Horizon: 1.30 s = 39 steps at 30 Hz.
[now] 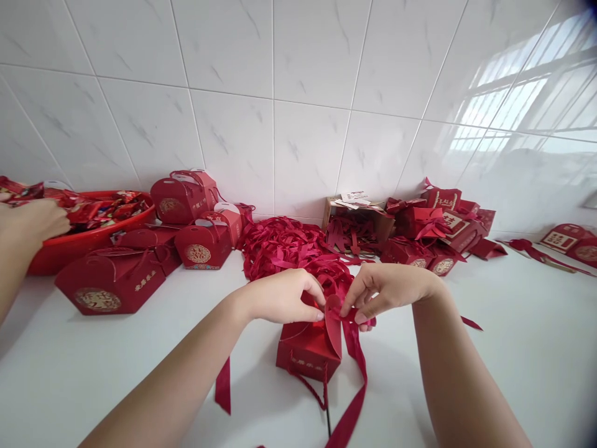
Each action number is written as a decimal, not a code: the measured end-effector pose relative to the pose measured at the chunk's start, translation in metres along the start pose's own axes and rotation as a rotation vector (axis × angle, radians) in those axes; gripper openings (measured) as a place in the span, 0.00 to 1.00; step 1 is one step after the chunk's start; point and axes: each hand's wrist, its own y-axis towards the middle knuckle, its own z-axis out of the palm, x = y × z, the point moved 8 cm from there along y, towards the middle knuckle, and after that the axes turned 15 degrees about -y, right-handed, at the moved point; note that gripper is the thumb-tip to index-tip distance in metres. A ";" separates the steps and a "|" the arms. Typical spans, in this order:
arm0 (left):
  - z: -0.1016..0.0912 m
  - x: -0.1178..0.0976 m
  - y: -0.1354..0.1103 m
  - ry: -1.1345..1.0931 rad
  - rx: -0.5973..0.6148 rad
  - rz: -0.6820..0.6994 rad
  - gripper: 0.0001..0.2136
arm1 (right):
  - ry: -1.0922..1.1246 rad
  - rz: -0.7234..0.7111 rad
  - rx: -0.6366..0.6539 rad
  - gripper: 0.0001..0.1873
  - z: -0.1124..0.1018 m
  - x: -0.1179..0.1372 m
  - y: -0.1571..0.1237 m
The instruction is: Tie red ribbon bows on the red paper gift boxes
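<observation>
A small red gift box (303,348) with gold lettering and a twisted cord handle stands on the white table in front of me. My left hand (291,295) curls over its top, thumb and fingers at the raised rounded flap (333,323). What lies under those fingers is partly hidden. On the flap's other side, my right hand (385,291) pinches a dark red ribbon (357,367). The ribbon passes close by the flap, and its long tail hangs down over the table towards me.
Behind the box lies a heap of red ribbons (284,246). Finished-looking gift boxes (116,280) stand at left, beside a red basin (93,239) of wrapped sweets, where another person's hand (32,221) reaches. An open carton (382,227) and more boxes (459,230) sit at right against the tiled wall.
</observation>
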 end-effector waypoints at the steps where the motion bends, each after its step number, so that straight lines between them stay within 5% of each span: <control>1: 0.001 0.000 0.001 -0.012 0.004 0.002 0.11 | -0.004 -0.006 -0.004 0.16 0.000 0.001 0.000; 11: -0.002 0.001 0.003 -0.051 -0.085 0.034 0.07 | -0.054 -0.015 -0.094 0.12 -0.007 0.003 0.000; 15: -0.018 -0.006 -0.010 -0.059 -0.285 0.057 0.10 | -0.060 -0.001 -0.304 0.16 -0.022 0.009 0.000; 19: -0.030 -0.025 -0.029 -0.101 -0.457 0.147 0.12 | 0.098 -0.153 -0.327 0.17 -0.020 0.029 0.010; 24: -0.046 -0.032 -0.049 -0.093 -0.623 0.130 0.12 | 0.188 -0.155 -0.449 0.14 -0.025 0.037 0.010; 26: -0.047 -0.023 -0.051 -0.043 -0.597 0.027 0.16 | 0.211 -0.150 -0.571 0.14 -0.033 0.039 -0.002; 30: -0.023 0.003 -0.042 0.143 -0.290 -0.222 0.21 | 0.204 -0.154 -0.959 0.12 -0.053 0.049 -0.050; 33: -0.009 0.009 -0.031 0.249 -0.148 -0.256 0.16 | 0.222 -0.334 -1.317 0.10 -0.062 0.063 -0.102; 36: -0.015 0.013 -0.022 0.236 -0.201 -0.249 0.11 | 0.213 -0.448 -1.622 0.12 -0.061 0.067 -0.146; 39: -0.035 0.023 -0.016 0.121 -0.342 -0.235 0.10 | 0.251 -0.315 -1.710 0.12 -0.060 0.056 -0.154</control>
